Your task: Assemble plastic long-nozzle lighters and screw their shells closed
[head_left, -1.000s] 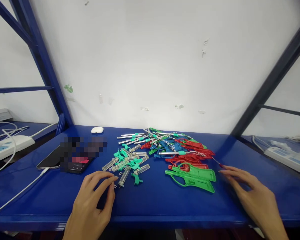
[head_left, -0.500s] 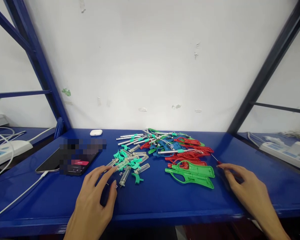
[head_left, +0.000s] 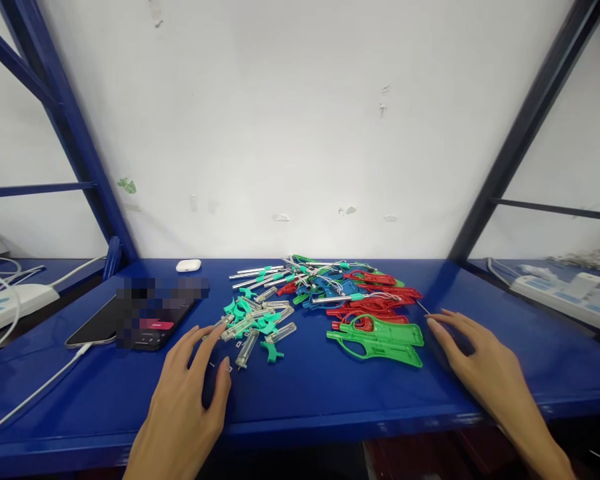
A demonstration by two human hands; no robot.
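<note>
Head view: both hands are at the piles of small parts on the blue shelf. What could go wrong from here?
1. The left hand lies open at the edge of the loose clear tubes. A sweep could roll them, or the tiny metal bits by the thumb, toward the shelf's front edge.
2. The right hand reaches at a thin pin beside the green handles. It looks hard to pinch and might prick or slide away.

Green handles [head_left: 380, 340], red handles [head_left: 375, 303], teal plungers [head_left: 245, 313], blue shelf [head_left: 310, 393].
</note>
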